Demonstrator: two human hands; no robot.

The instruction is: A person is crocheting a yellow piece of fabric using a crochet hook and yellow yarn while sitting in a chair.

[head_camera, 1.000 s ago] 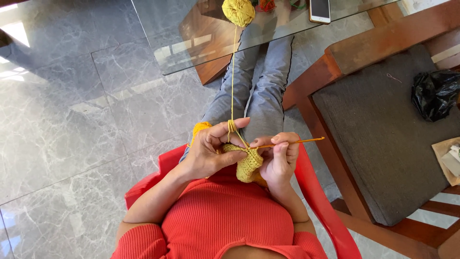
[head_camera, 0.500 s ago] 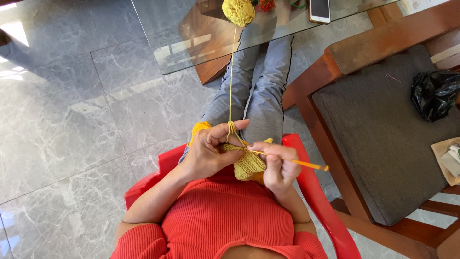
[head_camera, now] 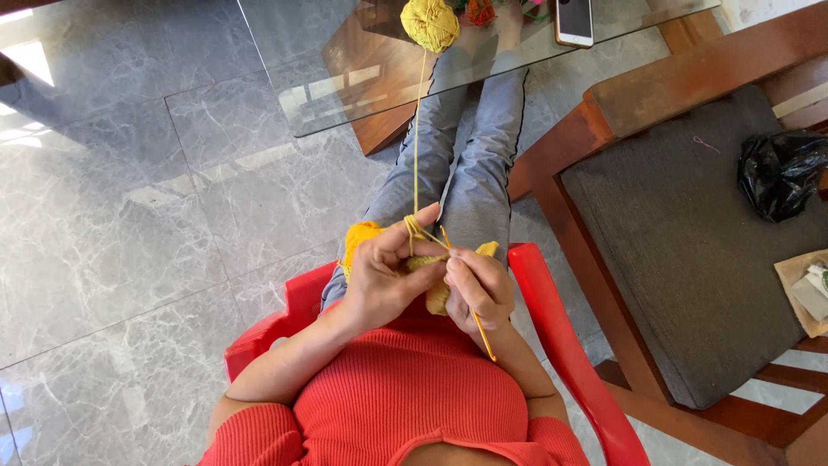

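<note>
Head view, position: we look down on a seated person in a red chair (head_camera: 561, 336), both hands raised in front of the chest, legs stretched out under a glass table (head_camera: 345, 78) at the far side.
Left hand (head_camera: 384, 280): we find it closed on the yellow crochet piece (head_camera: 437, 298), thumb and fingers pinching its top edge, with the yarn strand (head_camera: 417, 147) looped over the forefinger.
Right hand (head_camera: 479, 289): we find it curled narrowly round a slim orange crochet hook (head_camera: 476, 321), whose shaft runs slantwise through the fist, tip at the work, tail pointing near and right.
Work location: the piece sits between the two hands, touching both, just above the lap.
Yarn supply: the strand rises taut from the left forefinger to a yellow yarn ball (head_camera: 429, 22) on the far table edge; a second yellow-orange lump (head_camera: 360, 235) shows just left of the left hand.
Handling, our judgement: the piece is light, soft and limp, not fragile but apt to unravel; best held by pinching near the live stitches. The hook is stiff and smooth, and may slip in a loose hold.
Surroundings: a phone (head_camera: 573, 21) lies on the table; a black bag (head_camera: 780, 173) rests on the cushioned wooden seat (head_camera: 681, 250) to the right.
</note>
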